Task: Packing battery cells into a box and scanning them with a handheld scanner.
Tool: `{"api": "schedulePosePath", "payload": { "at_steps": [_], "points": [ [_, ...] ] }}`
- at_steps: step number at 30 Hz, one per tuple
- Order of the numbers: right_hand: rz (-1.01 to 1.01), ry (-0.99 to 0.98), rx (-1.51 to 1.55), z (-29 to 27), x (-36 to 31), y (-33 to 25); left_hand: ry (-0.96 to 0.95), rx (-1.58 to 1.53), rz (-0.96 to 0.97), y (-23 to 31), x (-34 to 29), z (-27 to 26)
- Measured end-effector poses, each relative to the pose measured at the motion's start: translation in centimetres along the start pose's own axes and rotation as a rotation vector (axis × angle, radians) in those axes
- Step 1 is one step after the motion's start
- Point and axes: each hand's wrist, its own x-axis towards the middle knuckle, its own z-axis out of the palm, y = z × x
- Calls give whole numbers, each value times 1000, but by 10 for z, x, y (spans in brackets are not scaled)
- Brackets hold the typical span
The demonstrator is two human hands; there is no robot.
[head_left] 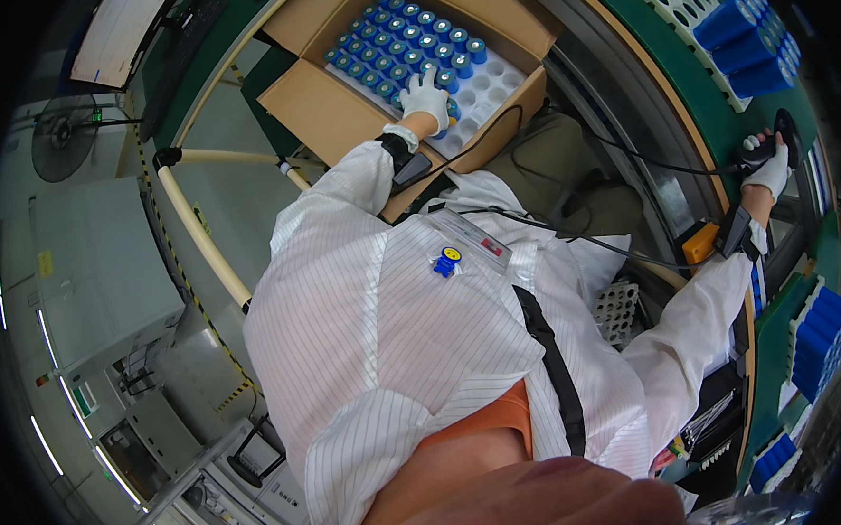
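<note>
My left hand [424,103], in a white glove, reaches into an open cardboard box [300,109]. Its fingers are spread over the tops of blue cylindrical battery cells [394,44]; whether it grips one is hidden. The cells stand upright in rows in a white tray with round pockets [492,86], whose right end shows bare pockets. Far to the right, my gloved right hand [770,172] is closed around a black handheld scanner [785,139] at the green bench. A dark cable runs near that hand. Both wrists wear black straps with a dark device.
Blue cell packs [751,42] sit by a white holder at the far right, with more blue packs [821,340] lower down. A yellow-and-black device [699,244] is at the bench edge. Black cables [635,158] cross my lap. A cream tube rail [204,223] stands left.
</note>
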Motion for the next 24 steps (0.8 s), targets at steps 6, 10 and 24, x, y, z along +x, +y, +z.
{"api": "schedulePosePath", "payload": {
  "at_steps": [6,10,24],
  "points": [
    [10,-39,56,4,-2,1,211,-86,9,-7,-4,12],
    [8,-37,64,5,-7,0,143,-421,67,-29,2,-3],
    [-620,-513,-967,111,-181,8,-809,-2673,352,53,68,-169]
  ]
}}
